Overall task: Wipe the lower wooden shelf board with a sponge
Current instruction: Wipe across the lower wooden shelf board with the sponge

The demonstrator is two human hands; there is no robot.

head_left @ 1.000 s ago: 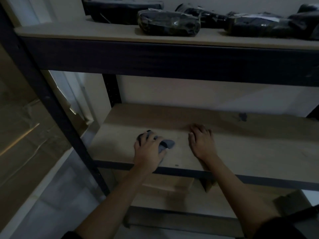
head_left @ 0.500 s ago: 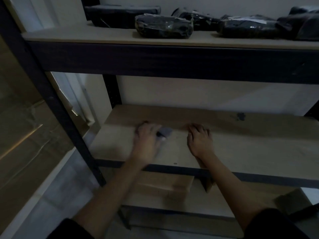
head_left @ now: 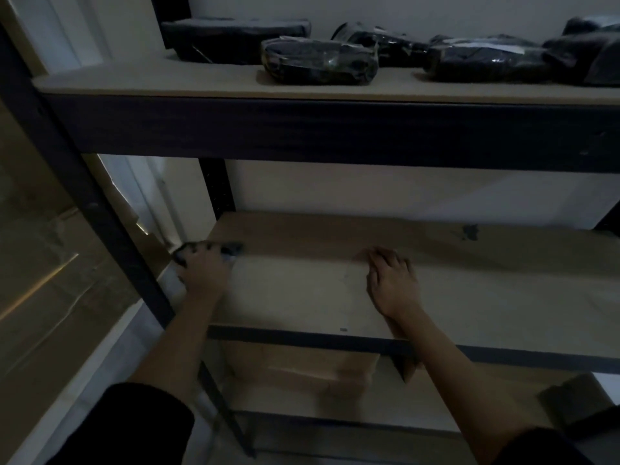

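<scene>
The lower wooden shelf board [head_left: 486, 297] is a pale bare plank in a dark metal rack. My left hand [head_left: 203, 271] presses a dark grey sponge [head_left: 231, 249] onto the board at its far left edge, and the sponge sticks out past my fingertips. My right hand [head_left: 392, 285] lies flat on the middle of the board, fingers spread, holding nothing. A small dark mark [head_left: 469, 231] shows near the back right of the board.
The upper shelf [head_left: 201, 82] carries several dark plastic-wrapped bundles [head_left: 318, 62]. A black front upright [head_left: 100, 216] stands just left of my left hand. A cardboard box [head_left: 302, 367] sits on the shelf below. A glass panel [head_left: 40, 263] is at the left.
My left hand has slid the sponge leftward and toward the back, from the board's middle-left to its left edge. My right hand has stayed flat in place.
</scene>
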